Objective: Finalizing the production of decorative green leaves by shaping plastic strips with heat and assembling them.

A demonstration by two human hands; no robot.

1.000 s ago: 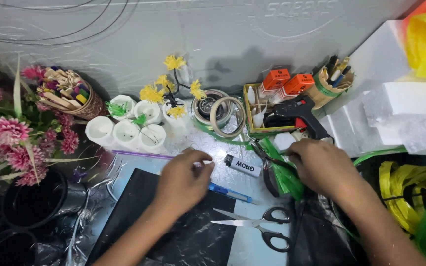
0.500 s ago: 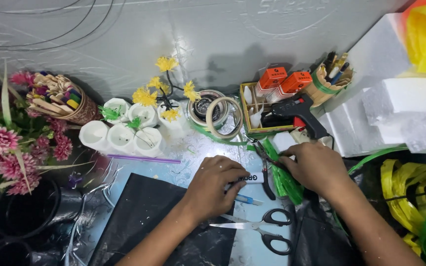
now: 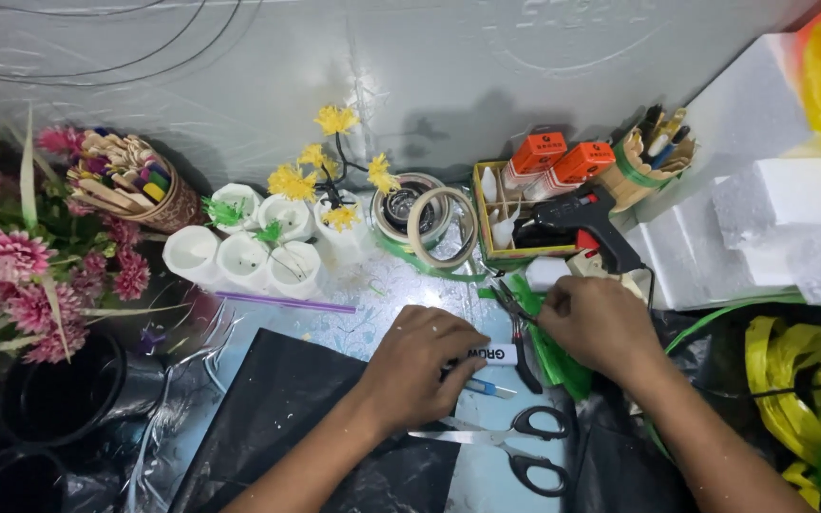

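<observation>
Near the front edge of the cluttered bench [image 3: 363, 304], the left hand [image 3: 420, 366] is curled over a small white tube with dark lettering [image 3: 494, 354], fingers closed on its end. Just beside it, the right hand [image 3: 596, 328] pinches green plastic strips [image 3: 555, 356]. Black-handled pliers [image 3: 522, 334] lie between them, steel scissors [image 3: 501, 442] below.

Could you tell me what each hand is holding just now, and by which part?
The left hand grips a small white tube by its near end. The right hand rests on green strips beside the pliers; its grip is hidden.
</observation>
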